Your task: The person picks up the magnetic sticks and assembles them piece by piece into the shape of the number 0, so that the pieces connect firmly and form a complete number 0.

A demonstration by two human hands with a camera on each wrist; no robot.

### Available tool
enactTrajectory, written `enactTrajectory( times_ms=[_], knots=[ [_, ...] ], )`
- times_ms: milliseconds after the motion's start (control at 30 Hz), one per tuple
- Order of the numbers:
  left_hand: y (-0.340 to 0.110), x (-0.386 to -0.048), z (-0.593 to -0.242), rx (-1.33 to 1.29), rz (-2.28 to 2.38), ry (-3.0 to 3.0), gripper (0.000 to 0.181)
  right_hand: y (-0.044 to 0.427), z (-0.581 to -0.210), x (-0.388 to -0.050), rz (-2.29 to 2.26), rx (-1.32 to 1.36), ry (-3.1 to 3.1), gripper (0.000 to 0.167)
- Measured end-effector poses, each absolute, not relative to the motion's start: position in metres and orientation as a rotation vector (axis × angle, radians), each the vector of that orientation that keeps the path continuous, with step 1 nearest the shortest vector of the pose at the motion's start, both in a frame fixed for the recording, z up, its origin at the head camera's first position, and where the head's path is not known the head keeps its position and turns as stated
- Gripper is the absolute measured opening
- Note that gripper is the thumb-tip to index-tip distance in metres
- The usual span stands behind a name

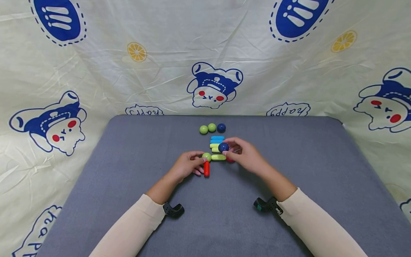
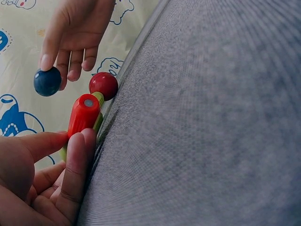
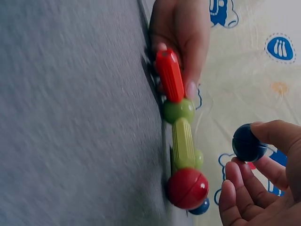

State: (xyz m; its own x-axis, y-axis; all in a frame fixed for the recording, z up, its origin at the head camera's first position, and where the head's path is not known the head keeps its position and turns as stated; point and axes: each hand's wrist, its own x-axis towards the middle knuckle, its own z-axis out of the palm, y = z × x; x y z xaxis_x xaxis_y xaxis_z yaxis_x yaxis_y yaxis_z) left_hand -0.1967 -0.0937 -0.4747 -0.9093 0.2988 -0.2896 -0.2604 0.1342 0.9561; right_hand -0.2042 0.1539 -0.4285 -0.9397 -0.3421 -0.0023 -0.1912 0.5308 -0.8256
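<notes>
Room before the red rod (image 1: 207,169); yellow rods (image 1: 214,146) probably obstruct farther back.

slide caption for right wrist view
Right hand pinches a blue ball near a red stick, green ball, yellow stick and red ball touching in turn.

Vis. qty: 6 balls (image 1: 223,147), 6 rods (image 1: 207,169).

We look down on a grey table (image 1: 218,225) with rounded far corners. Near its far edge we see two green balls (image 1: 203,130) and a dark blue ball (image 1: 221,128); nearer us lie light blue rods (image 1: 217,138), then lime rods (image 1: 214,146). A joined piece — red rod (image 1: 207,170), green ball (image 1: 206,156), yellow-green rod (image 1: 218,157), red ball (image 1: 230,160) — sits on or just above it; we cannot tell which.
</notes>
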Motion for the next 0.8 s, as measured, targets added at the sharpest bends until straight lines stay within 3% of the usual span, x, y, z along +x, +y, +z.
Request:
enactTrajectory(
  times_ms=[800],
  knots=[
    [-0.095,-0.196,-0.474,0.054,1.799,2.032,0.042,0.131,-0.443,-0.158,-1.234,-0.728,2.381,0.033]
  ],
)
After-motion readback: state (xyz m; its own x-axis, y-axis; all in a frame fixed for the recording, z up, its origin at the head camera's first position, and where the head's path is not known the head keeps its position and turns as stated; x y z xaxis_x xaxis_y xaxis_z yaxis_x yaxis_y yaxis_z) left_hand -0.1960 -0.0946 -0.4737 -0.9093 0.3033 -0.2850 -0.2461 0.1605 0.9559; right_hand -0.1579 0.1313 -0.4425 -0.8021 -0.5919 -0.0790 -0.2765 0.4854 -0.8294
